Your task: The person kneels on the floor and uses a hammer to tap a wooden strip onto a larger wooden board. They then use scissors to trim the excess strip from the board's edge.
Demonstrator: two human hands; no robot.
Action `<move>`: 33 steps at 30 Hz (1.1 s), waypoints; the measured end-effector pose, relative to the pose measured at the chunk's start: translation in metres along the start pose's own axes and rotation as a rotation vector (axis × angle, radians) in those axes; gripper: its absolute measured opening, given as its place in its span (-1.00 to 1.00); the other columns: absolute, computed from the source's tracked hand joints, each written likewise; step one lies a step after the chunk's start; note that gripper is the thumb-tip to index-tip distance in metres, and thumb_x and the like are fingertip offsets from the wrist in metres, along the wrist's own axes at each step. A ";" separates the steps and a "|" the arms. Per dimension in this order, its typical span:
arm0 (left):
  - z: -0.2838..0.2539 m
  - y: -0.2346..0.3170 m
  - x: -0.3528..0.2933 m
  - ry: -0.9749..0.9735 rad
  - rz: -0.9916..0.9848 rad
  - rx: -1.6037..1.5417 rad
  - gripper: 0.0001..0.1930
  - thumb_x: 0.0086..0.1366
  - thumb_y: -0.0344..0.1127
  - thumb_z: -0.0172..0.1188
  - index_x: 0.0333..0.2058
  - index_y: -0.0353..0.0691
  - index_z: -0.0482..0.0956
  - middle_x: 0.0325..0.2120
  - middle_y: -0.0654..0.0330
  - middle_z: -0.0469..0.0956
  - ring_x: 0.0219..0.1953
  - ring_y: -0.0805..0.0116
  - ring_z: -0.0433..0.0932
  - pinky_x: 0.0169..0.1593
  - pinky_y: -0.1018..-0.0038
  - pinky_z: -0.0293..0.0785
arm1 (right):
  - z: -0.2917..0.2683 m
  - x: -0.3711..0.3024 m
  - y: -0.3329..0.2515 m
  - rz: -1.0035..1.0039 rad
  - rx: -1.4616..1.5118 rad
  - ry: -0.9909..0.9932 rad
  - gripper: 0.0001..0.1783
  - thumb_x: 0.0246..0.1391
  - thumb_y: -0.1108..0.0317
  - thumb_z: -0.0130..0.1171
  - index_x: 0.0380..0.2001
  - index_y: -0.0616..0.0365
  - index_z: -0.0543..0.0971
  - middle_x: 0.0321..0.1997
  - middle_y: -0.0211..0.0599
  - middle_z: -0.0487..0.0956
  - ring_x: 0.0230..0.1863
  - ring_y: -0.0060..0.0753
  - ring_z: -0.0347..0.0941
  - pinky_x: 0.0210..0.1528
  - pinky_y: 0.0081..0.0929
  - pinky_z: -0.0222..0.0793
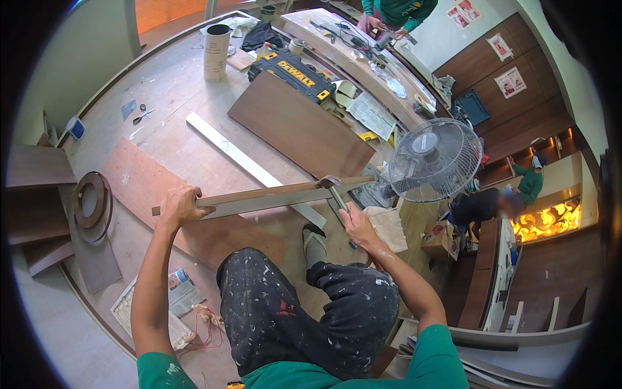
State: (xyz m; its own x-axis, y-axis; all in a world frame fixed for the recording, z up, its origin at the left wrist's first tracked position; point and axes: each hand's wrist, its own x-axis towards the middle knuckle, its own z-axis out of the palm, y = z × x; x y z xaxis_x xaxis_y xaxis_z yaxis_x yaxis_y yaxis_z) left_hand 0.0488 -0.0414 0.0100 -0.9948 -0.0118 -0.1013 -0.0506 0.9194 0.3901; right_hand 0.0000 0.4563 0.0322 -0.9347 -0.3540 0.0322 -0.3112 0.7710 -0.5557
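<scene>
Across my lap's far side runs a long narrow wooden board (265,197), brown along its upper edge and pale on the side facing me. My left hand (181,206) is closed around it near its left end. In my right hand (358,225) is a hammer (337,198) with a metal shaft; its head lies at the board's upper edge, toward the right end. Whether head and board touch, I cannot tell. Beyond the board, a white strip (240,157) lies slantwise, beside a wide brown panel (301,126).
A standing fan (433,159) is at the right. Farther back are a black and yellow toolbox (291,74), a cardboard tube (216,55) and scissors (141,117). A reddish plywood sheet (139,175) lies at the left. One co-worker (402,13) works at the far bench; others are at the right.
</scene>
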 end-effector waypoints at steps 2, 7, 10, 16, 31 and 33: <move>-0.002 -0.004 -0.001 0.006 -0.013 -0.001 -0.46 -0.04 0.20 0.49 -0.32 -0.19 0.75 -0.42 0.02 0.70 -0.29 0.06 0.70 -0.15 0.24 0.59 | -0.005 0.000 -0.011 0.081 0.016 -0.024 -0.74 0.41 0.20 0.06 -0.16 0.20 0.41 -0.49 0.24 0.50 -0.39 0.41 0.47 -0.38 0.11 0.28; 0.002 -0.009 0.003 0.012 0.002 -0.016 -0.46 -0.04 0.19 0.49 -0.31 -0.20 0.76 -0.41 0.02 0.71 -0.29 0.07 0.71 -0.16 0.25 0.60 | -0.005 0.000 -0.006 0.097 -0.008 -0.010 -0.72 0.42 0.17 0.05 -0.18 0.20 0.40 -0.43 0.31 0.54 -0.32 0.50 0.48 -0.35 0.21 0.28; 0.003 -0.011 0.005 -0.018 -0.013 -0.001 -0.46 -0.05 0.18 0.50 -0.31 -0.19 0.76 -0.40 0.03 0.71 -0.29 0.08 0.71 -0.16 0.25 0.60 | -0.008 0.001 -0.010 0.161 -0.006 0.004 -0.71 0.42 0.15 0.04 -0.18 0.20 0.41 -0.42 0.31 0.54 -0.31 0.50 0.49 -0.34 0.20 0.29; 0.002 -0.007 0.005 0.030 0.011 -0.009 -0.48 -0.07 0.17 0.51 -0.33 -0.19 0.77 -0.41 0.03 0.71 -0.31 0.08 0.71 -0.17 0.24 0.60 | -0.011 -0.004 0.012 0.182 -0.008 0.079 -0.68 0.42 0.14 0.02 -0.21 0.23 0.42 -0.45 0.30 0.53 -0.32 0.50 0.48 -0.35 0.18 0.30; -0.004 -0.003 0.008 -0.002 0.027 -0.031 -0.51 -0.07 0.10 0.51 -0.35 -0.22 0.75 -0.48 0.02 0.70 -0.36 0.06 0.70 -0.20 0.24 0.59 | -0.016 -0.006 0.042 0.263 0.011 0.240 -0.59 0.42 0.07 0.04 -0.29 0.25 0.40 -0.50 0.19 0.51 -0.41 0.36 0.47 -0.38 0.01 0.31; -0.003 -0.002 0.008 -0.003 0.023 -0.030 -0.52 -0.08 0.10 0.51 -0.37 -0.22 0.75 -0.46 0.03 0.70 -0.35 0.07 0.70 -0.18 0.23 0.59 | -0.019 -0.003 0.042 0.282 0.018 0.228 -0.59 0.41 0.06 0.06 -0.28 0.25 0.41 -0.49 0.19 0.52 -0.41 0.36 0.47 -0.37 0.01 0.32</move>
State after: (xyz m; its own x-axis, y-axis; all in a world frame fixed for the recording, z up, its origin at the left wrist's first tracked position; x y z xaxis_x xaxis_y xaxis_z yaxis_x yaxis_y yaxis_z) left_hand 0.0412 -0.0442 0.0108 -0.9954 0.0102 -0.0950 -0.0307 0.9073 0.4193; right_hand -0.0136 0.4994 0.0242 -0.9983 -0.0003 0.0586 -0.0345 0.8112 -0.5838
